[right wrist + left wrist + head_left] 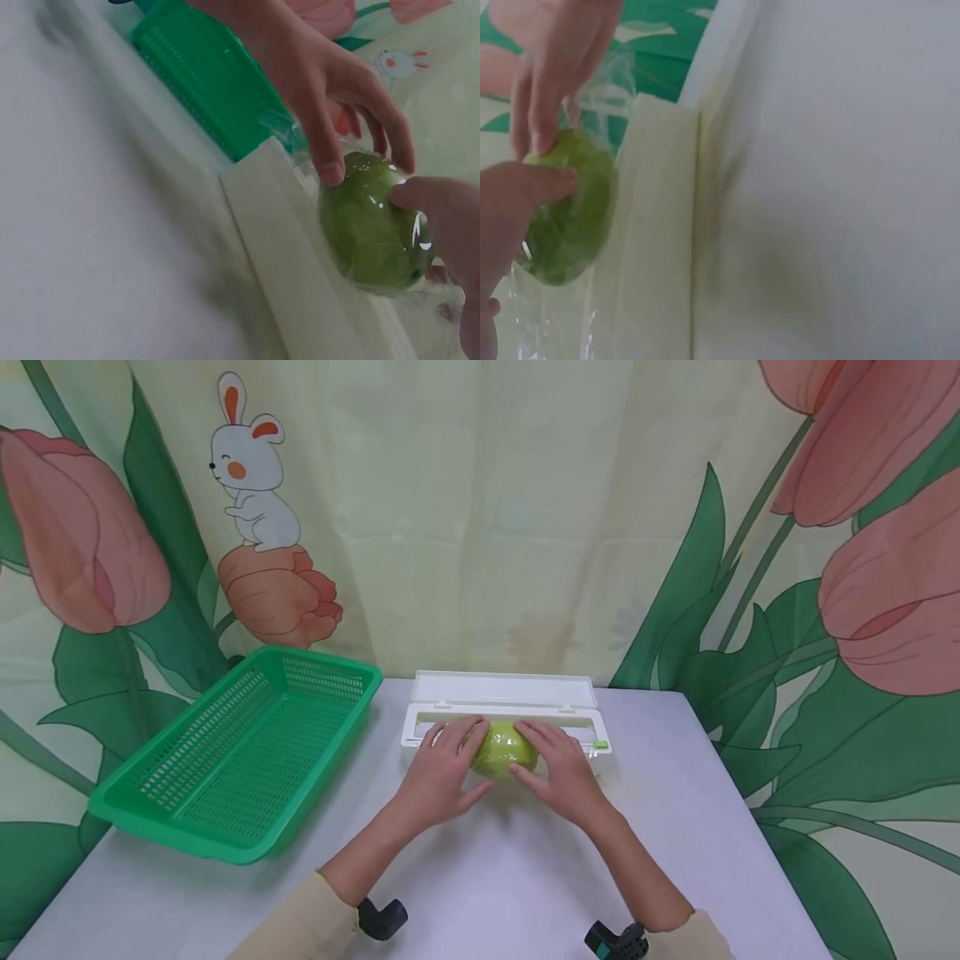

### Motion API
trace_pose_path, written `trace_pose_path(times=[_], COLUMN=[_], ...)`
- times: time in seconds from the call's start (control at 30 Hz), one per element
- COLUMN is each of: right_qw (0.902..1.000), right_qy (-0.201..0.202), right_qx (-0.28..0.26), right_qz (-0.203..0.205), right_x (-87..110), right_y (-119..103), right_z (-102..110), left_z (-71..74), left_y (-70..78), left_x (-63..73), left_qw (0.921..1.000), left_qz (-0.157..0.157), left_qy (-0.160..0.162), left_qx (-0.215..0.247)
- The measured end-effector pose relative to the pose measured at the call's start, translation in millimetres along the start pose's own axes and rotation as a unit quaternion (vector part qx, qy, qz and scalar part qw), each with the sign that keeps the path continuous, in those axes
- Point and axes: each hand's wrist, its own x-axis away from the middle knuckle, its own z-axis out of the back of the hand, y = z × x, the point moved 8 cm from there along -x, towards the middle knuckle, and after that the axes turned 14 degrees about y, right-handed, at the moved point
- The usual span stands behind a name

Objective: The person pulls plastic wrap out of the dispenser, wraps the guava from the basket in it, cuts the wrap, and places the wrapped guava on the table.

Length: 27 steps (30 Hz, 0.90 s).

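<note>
A rounded green fruit point(504, 750) covered in shiny clear film is held between both hands, over the front of a white cling film box point(416, 727). My left hand point(442, 772) grips the fruit's left side, and my right hand point(566, 777) grips its right side. In the left wrist view a thumb presses on the fruit point(585, 206), with loose clear film point(604, 97) trailing off it. The right wrist view has fingertips on the film-wrapped fruit point(371, 232) from both sides. The box's lid point(502, 689) stands open at the back.
A green slotted plastic basket point(300, 793) stands on the left of the white table point(480, 893). At the box's right end is a small green slider point(601, 745). Behind the table hangs a curtain point(480, 527) printed with tulips and a rabbit.
</note>
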Motion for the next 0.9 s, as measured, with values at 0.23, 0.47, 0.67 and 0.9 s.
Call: trace_pose_path(times=[0.23,0.47,0.67,0.9], right_qw=[0.9994,0.9923,0.9958,0.9993], right_qy=[0.033,0.09,0.069,0.035], right_qx=[-0.003,0.003,0.02,-0.004], right_qz=[0.014,0.084,0.056,-0.013], right_x=[-5.3,-1.0,-6.0,-11.5], right_y=[-1,-12,-2,14], right_z=[3,6,-5,-19], left_z=[-4.0,-10.7,-18.2,-28.5], left_y=[3.1,-7.3,-13.6,-19.7], left_x=[-8.4,-20.2,-22.3,-21.7], left_qw=[0.9998,0.9984,0.994,0.9905], left_qz=[0.01,0.038,0.057,0.091], left_qy=[0.017,-0.037,-0.09,-0.083], left_qx=[0.007,0.017,0.025,0.061])
